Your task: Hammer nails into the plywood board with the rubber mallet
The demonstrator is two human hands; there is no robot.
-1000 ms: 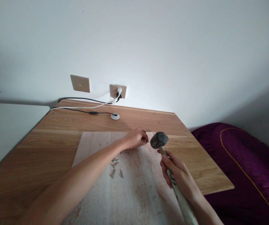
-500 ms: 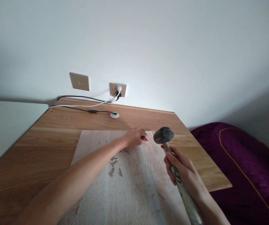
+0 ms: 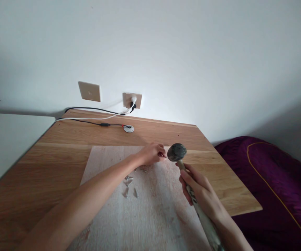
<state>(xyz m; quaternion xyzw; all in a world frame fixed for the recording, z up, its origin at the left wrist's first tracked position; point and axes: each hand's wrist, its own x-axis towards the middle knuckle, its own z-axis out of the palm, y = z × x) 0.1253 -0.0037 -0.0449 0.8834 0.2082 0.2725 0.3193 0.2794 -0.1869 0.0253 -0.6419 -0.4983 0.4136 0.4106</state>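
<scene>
My right hand is wrapped round the worn handle of a rubber mallet. Its dark head is raised just to the right of my left hand. The left fingers are pinched round a small screw, of which only a short end shows, over the far part of a pale wooden board. Several loose metal screws lie on that board, below my left wrist.
The board rests on a wooden desk against a white wall. Behind it are a cable grommet, black and white cables, and a socket with plugs. A purple cloth-covered thing stands right, a white panel left.
The mallet and my right hand have shifted a little left, bringing the mallet's head closer to my left hand. My left hand stays nearly in place.
</scene>
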